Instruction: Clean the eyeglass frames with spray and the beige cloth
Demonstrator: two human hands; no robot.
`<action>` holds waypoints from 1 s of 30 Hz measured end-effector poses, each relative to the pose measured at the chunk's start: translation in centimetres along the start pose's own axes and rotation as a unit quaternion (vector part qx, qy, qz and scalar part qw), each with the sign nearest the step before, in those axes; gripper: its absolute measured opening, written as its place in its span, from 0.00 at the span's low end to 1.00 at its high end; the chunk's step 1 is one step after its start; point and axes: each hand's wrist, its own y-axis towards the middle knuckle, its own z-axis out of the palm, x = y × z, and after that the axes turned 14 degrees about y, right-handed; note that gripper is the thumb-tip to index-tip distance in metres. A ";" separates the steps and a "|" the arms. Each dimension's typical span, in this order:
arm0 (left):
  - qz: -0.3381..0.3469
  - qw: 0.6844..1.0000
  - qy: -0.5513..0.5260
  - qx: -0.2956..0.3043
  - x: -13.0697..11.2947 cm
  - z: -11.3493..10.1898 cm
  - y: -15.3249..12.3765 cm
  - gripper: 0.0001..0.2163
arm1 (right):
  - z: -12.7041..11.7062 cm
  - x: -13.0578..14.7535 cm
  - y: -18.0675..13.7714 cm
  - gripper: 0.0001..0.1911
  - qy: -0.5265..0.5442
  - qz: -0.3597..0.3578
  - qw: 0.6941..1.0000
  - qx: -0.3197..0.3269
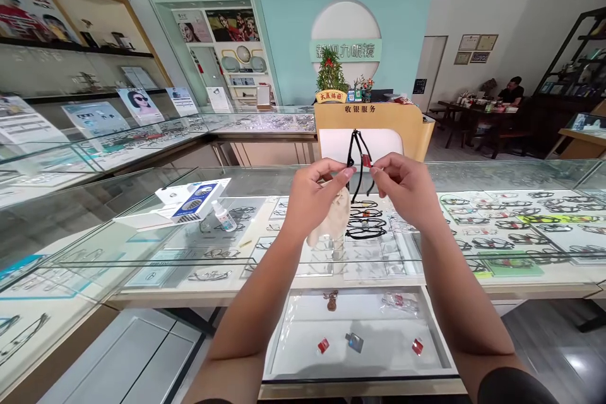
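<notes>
I hold a pair of black-framed glasses (356, 150) up in front of me, above the glass counter (265, 246). My left hand (312, 192) is closed on a beige cleaning cloth (332, 219) that hangs down from it, and its fingertips pinch the frame. My right hand (404, 186) pinches the other side of the frame, where a small red tag (367, 162) sits. The temples point up and down, away from my hands.
Under the glass lie rows of eyeglass frames (497, 227). A spray bottle (223, 216) and a blue-white box (192, 199) stand on the counter at left. An open drawer (360, 334) below holds small red tags. A cashier desk (369, 123) stands behind; a person sits far right.
</notes>
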 end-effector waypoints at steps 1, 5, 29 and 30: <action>-0.001 1.000 0.008 -0.003 0.1 -0.1 0.0 0.15 | -0.2 0.1 -0.1 0.09 -0.019 0.004 1.000 -0.011; 0.007 0.999 0.050 -0.007 0.5 -0.5 0.0 0.16 | -1.0 0.1 0.0 0.10 -0.113 -0.014 0.991 -0.066; 0.016 0.999 0.038 -0.014 1.4 0.8 0.2 0.14 | 1.9 -2.7 0.8 0.24 -0.171 -0.118 0.970 -0.124; 0.011 0.999 0.035 -0.022 1.4 0.9 0.2 0.14 | 1.7 -2.9 0.9 0.25 -0.179 -0.132 0.968 -0.120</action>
